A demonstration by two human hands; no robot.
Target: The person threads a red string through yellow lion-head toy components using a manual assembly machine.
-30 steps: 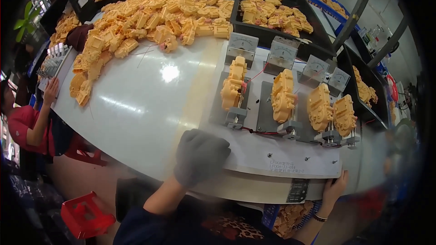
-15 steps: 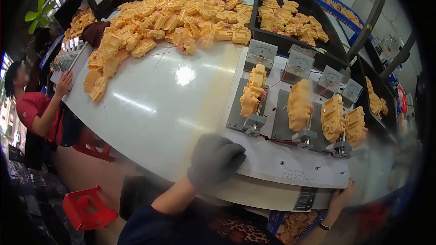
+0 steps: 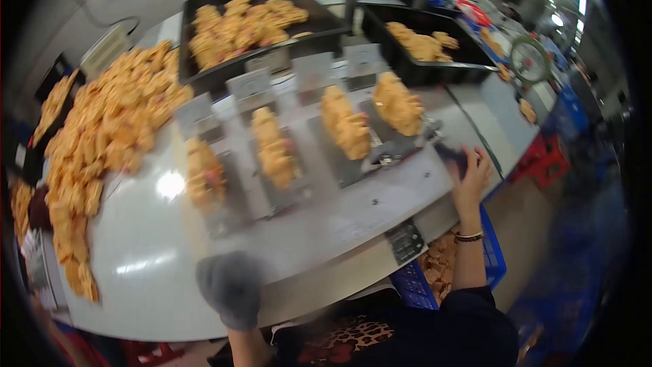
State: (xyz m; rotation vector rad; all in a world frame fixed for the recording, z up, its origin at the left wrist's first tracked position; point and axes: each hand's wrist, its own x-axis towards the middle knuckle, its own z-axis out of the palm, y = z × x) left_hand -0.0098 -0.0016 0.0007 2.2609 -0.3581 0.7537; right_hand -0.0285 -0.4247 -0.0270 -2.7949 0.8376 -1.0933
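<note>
My left hand point(image 3: 229, 289), in a grey glove, is closed like a fist at the front edge of the white board point(image 3: 333, 231); motion blur hides whatever it may hold. My bare right hand point(image 3: 474, 173) is at the board's right corner. Its fingers are bent around something small and dark point(image 3: 452, 155) that I cannot make out. Between my hands, several test fixtures on grey plates point(image 3: 343, 175) each carry an upright yellow-orange moulded plastic piece point(image 3: 345, 122). Metal-cased dial meters point(image 3: 251, 87) stand behind them. The rightmost piece point(image 3: 398, 105) is nearest my right hand.
A large heap of similar pieces point(image 3: 112, 115) covers the table's left side. Black trays point(image 3: 401, 51) with more pieces stand behind the meters. A blue basket point(image 3: 494, 245) of pieces sits under the front edge. A small fan point(image 3: 529, 59) and red stool point(image 3: 547, 162) are at the right.
My view has swung right, so the fixtures appear further left. My right hand has come from below the board's edge up to its right corner. The gloved left hand stays near the front edge.
</note>
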